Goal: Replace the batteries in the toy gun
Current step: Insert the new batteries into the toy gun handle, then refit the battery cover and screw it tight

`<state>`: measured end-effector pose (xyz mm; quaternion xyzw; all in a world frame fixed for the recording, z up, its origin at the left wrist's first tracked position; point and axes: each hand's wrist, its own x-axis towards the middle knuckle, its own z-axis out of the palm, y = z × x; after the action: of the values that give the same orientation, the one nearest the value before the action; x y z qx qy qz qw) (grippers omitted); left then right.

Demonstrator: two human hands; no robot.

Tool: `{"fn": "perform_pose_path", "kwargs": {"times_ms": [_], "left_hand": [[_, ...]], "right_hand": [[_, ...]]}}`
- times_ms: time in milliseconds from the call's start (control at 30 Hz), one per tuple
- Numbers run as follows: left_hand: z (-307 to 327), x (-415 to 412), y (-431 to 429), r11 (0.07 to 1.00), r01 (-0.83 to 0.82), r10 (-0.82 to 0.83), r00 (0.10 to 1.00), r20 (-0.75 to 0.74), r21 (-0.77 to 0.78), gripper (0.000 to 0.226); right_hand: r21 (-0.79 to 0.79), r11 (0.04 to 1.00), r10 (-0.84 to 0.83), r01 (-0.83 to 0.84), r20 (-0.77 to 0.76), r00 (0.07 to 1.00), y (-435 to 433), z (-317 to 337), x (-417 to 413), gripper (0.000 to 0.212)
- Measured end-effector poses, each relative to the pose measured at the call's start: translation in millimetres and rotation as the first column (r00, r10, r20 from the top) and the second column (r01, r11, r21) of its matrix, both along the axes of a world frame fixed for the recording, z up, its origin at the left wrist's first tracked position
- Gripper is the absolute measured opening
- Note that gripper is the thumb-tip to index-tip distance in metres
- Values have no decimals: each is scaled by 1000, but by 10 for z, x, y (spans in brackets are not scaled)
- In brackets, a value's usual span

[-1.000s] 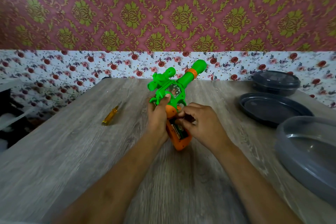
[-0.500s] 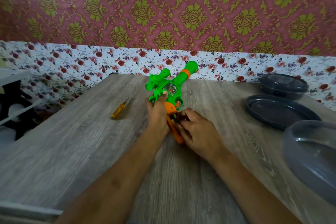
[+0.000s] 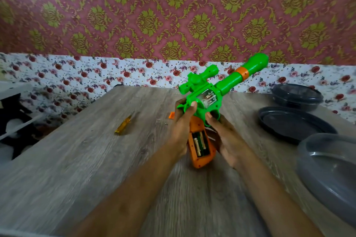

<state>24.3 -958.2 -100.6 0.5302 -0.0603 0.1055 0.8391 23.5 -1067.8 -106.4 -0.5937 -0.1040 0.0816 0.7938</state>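
Note:
The green toy gun (image 3: 227, 82) with an orange grip (image 3: 201, 158) is held above the wooden table, barrel pointing up and to the right. My left hand (image 3: 181, 127) grips its body from the left, thumb on the green frame. My right hand (image 3: 225, 136) holds it from the right, at the trigger guard. The battery compartment in the grip is uncovered and two gold batteries (image 3: 199, 143) lie inside. A small orange piece (image 3: 171, 115), apparently the cover, lies on the table behind my left hand.
A yellow-handled screwdriver (image 3: 123, 126) lies on the wooden table (image 3: 77, 159) to the left. At the right stand a dark lidded container (image 3: 296, 98), a dark lid (image 3: 294, 125) and a grey translucent bowl (image 3: 331, 167). A patterned wall rises behind the table.
The gun has been lifted and tilted so the uncovered battery compartment faces me. My right hand moved from the compartment to the side of the grip.

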Motion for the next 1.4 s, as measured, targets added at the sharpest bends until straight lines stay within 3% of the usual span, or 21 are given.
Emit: {"fn": "perform_pose_path", "kwargs": {"times_ms": [200,333,533,633,700,767,800,967,1133,1200,1233,1267,1300,1367,1400], "left_hand": [[-30,61,15,918,-36,41,999,-3,395,58],[-15,123,248,813,-247,270,962,34,528,40],[-143,244,492,385,-424,402,877,264,820,22],[-134,260,498,221,-349,348,901,261,911,25],[-107,313,474,79,-198,268,948,171,977,42],[-59,412,445,-68,-78,211,973,91,995,64],[-43,488,436,-120,-46,208,976,71,992,65],[-21,851,439,-372,61,218,976,23,926,41],[-7,848,374,-523,-66,151,974,168,850,29],[2,785,387,-462,-144,137,963,231,875,26],[23,737,407,-343,-190,153,955,254,920,26],[39,669,429,-161,-229,183,949,257,960,28],[58,584,447,81,-258,220,947,235,963,29],[115,360,460,609,-215,256,964,67,763,28],[141,234,458,774,-154,223,974,-37,615,22]], "right_hand": [[103,980,-172,171,1,985,-66,-77,100,54],[141,943,-301,303,-32,953,-195,-95,212,54],[99,931,-345,352,-82,935,-336,-166,313,54],[85,931,-346,355,-106,932,-359,-222,341,47],[63,932,-348,357,-117,930,-365,-230,352,47],[39,933,-351,357,-119,929,-352,-224,353,45],[33,935,-348,354,-112,931,-346,-212,342,44],[-20,950,-312,312,-71,947,-364,-184,325,49],[-28,942,-335,334,-84,938,-386,-198,371,56],[-22,942,-336,335,-80,939,-392,-202,365,56],[-24,942,-335,334,-71,940,-396,-201,370,56],[-28,944,-330,329,-67,942,-398,-204,372,56],[-27,946,-325,324,-68,943,-397,-196,366,57],[-18,948,-319,319,-70,945,-380,-182,354,58],[-16,948,-318,317,-70,946,-364,-175,336,57]]}}
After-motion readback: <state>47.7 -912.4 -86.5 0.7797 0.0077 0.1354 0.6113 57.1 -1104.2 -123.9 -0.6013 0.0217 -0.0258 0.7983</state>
